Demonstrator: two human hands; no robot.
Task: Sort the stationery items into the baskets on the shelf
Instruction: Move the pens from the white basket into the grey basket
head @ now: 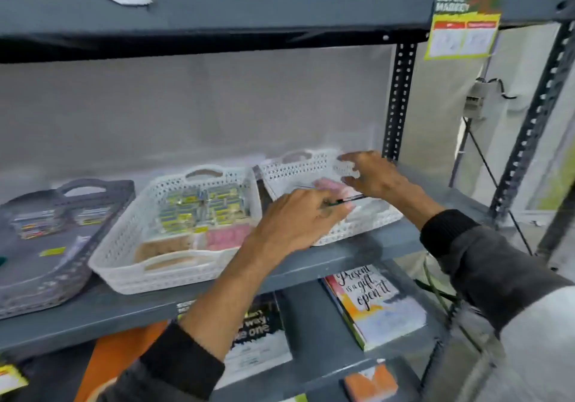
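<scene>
Broadly, a grey metal shelving unit (326, 261) fills the view, its slotted upright (399, 96) rising at 1 o'clock. On the middle shelf three perforated baskets sit side by side. At 9 o'clock lies the grey basket (102, 196), holding a few small packets that are too blurred to name. Just beside it, near the centre, the middle white basket (118, 261) carries yellow-and-blue packets at the back and pink and tan packets at the front. Touching its far corner, toward 2 o'clock, stands the right white basket (298, 168), tilted up at its rear.

Both arms, in dark sleeves, reach into that right basket. The left hand (298, 218) comes up from 6 o'clock and pinches a thin dark pen-like item (351, 198) between thumb and fingertips, low over the basket's near wall. The right hand (376, 174) enters from 3 o'clock, its fingers spread and curled over the basket's far right rim; whether it actually grips the rim I cannot tell. Between the two hands, inside the basket, a pink packet (329, 185) rests on the floor of it.

Below, at 5 o'clock, a notebook (373, 302) with script lettering lies on the lower shelf, and a dark-covered notebook (258, 330) lies near 6 o'clock.
</scene>
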